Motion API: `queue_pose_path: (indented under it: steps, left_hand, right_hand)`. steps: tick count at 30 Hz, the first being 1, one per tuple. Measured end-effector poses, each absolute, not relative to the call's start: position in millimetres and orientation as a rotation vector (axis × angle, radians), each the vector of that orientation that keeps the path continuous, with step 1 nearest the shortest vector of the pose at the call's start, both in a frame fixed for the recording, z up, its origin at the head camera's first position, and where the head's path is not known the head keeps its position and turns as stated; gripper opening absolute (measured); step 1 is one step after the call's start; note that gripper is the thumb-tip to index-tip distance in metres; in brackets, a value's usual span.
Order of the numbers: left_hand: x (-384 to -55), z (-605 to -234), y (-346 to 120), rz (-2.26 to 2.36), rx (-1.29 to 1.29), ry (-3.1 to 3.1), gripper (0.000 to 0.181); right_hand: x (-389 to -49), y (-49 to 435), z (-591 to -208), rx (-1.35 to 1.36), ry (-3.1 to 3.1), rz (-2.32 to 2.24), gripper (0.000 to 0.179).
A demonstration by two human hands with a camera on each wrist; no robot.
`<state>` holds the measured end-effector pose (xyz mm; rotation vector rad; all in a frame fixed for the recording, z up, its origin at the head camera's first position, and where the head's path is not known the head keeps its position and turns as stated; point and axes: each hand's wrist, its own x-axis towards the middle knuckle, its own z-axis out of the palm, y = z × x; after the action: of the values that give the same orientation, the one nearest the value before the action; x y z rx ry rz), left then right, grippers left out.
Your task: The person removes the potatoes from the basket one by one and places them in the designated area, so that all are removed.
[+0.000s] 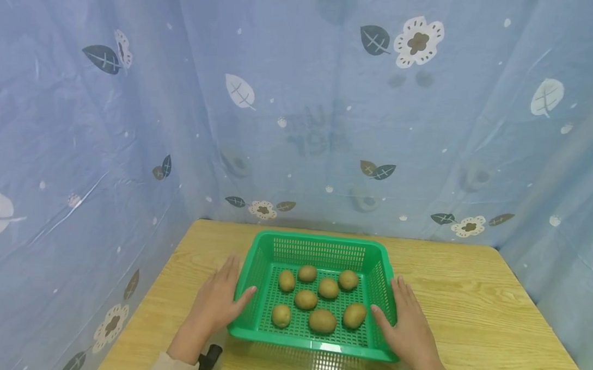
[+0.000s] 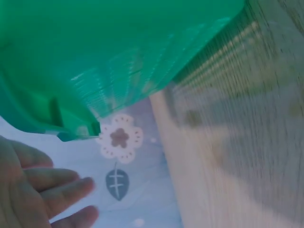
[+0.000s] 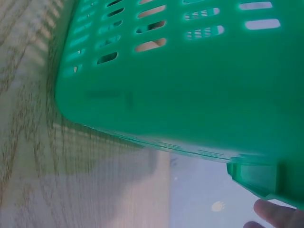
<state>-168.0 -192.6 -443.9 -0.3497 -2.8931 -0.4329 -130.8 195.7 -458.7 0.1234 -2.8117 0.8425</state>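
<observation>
A green plastic basket (image 1: 271, 337) with slotted walls sits on the table, with several brown, oval kiwifruit (image 1: 323, 321) spread over its floor. Along the left side of the basket is my left hand (image 1: 218, 301), its fingers extended and its thumb over the rim. My right hand (image 1: 411, 331) lies at the right side with straight fingers, the thumb reaching across the rim. In the left wrist view the fingers (image 2: 66, 194) are outside the basket wall, beside the rim. Only fingertips (image 3: 273, 212) show in the right wrist view, close to the rim.
The wood-grain table (image 1: 473, 311) extends to both sides of the basket. Blue curtains (image 1: 328, 110) with leaf and flower prints hang behind it and at its left and right. A black object (image 1: 210, 358) is by my left wrist.
</observation>
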Motion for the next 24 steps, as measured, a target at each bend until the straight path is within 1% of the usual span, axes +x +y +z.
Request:
queue_pose_path:
  steps: [4,8,11,16,24]
  left_hand:
    - [-170.3,-443.8,-192.2,-0.616,-0.239,-2.951,0.086]
    - [-172.4,-446.9,-193.1,-0.778,-0.143,-2.966,0.083]
    - [-173.2,-450.5,-193.9,-0.869,-0.083,-2.965,0.075]
    - [-173.7,-454.7,-194.8,-1.07,-0.036,-2.956,0.058]
    - [-178.9,-454.6,-193.6,-1.308,-0.007,-2.893,0.043]
  right_hand:
    - [-131.0,196.7,-455.8,0.09,-2.772,0.918,0.078]
    - [-130.4,197.7,-453.3,0.058,-2.749,0.994,0.075]
    - [-128.9,198.6,-452.1,0.043,-2.746,1.035,0.073]
    - [-126.3,200.0,-451.4,0.024,-2.758,1.069,0.071]
    - [-130.5,202.1,-444.2,0.028,-2.728,1.169,0.068]
